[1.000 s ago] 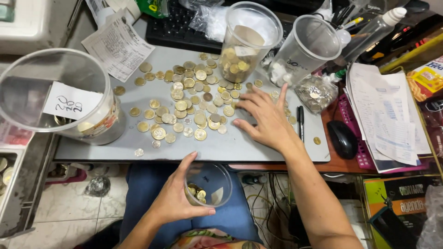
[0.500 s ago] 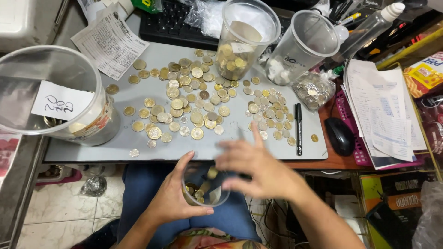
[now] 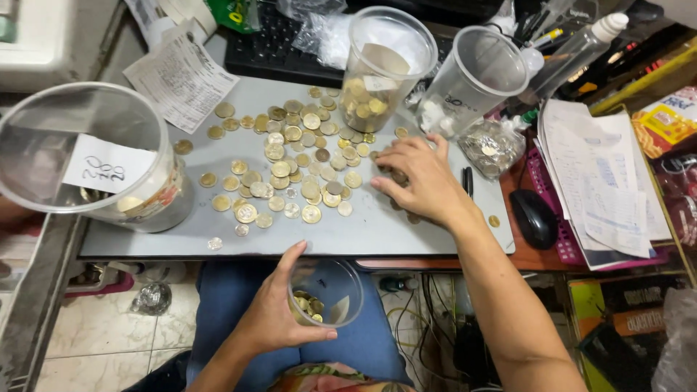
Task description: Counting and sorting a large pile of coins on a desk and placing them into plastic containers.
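The left hand (image 3: 272,319) curls its fingers around a small clear cup (image 3: 324,292) holding a few coins, just below the grey board's (image 3: 377,229) near edge. The right hand (image 3: 421,178) lies palm-down, fingers loosely spread over the right fringe of the scattered coins (image 3: 290,167), gripping nothing visible; bare board lies between coins and near edge

Coins (image 3: 290,170): gold-toned, a few silver. Desk mat (image 3: 363,232): plain grey. Small cup (image 3: 327,290) in left hand (image 3: 272,316): clear plastic, gold coins inside. Large tub (image 3: 80,156): clear, white label with dark handwriting. Two tall cups (image 3: 385,65): clear. Keyboard (image 3: 283,51): black. Mouse (image 3: 535,218): black. Papers (image 3: 602,189): white, blue print. Trousers (image 3: 232,290): blue denim. Basket (image 3: 555,210): pink.
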